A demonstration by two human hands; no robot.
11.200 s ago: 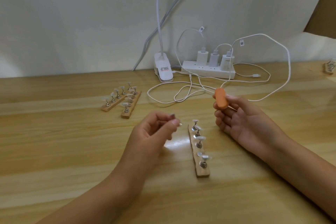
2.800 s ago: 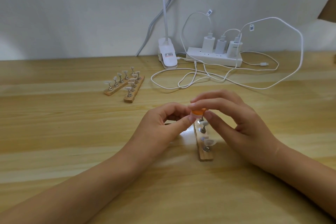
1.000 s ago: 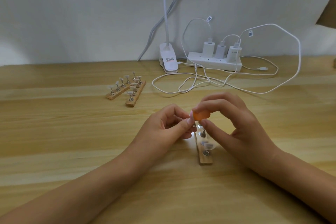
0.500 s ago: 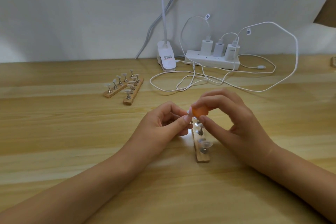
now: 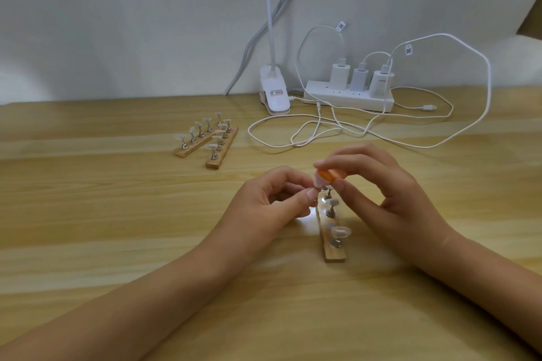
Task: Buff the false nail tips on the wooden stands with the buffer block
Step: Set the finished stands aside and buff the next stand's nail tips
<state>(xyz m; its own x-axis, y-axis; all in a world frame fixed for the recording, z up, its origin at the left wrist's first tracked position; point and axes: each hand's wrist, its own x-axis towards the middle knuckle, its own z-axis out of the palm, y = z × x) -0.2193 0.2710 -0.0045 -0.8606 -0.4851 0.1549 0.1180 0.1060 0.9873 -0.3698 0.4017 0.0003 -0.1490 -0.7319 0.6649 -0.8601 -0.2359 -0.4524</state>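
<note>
A narrow wooden stand (image 5: 333, 246) lies in front of me on the table, with several metal pegs carrying clear false nail tips (image 5: 340, 232). My right hand (image 5: 390, 199) pinches an orange buffer block (image 5: 331, 175) between thumb and fingers, just above the stand's far end. My left hand (image 5: 269, 202) pinches a small nail tip on its peg right against the block's left end; the tip itself is mostly hidden by my fingertips.
Two more wooden stands (image 5: 205, 138) with nail tips lie side by side at the back left. A white lamp clamp (image 5: 274, 94), a white power strip (image 5: 349, 97) with three chargers and looping white cables (image 5: 322, 129) occupy the back of the wooden table (image 5: 88, 214).
Both hands stay together over the stand's far end. The buffer block has shifted only slightly against the tip held in my left fingers.
</note>
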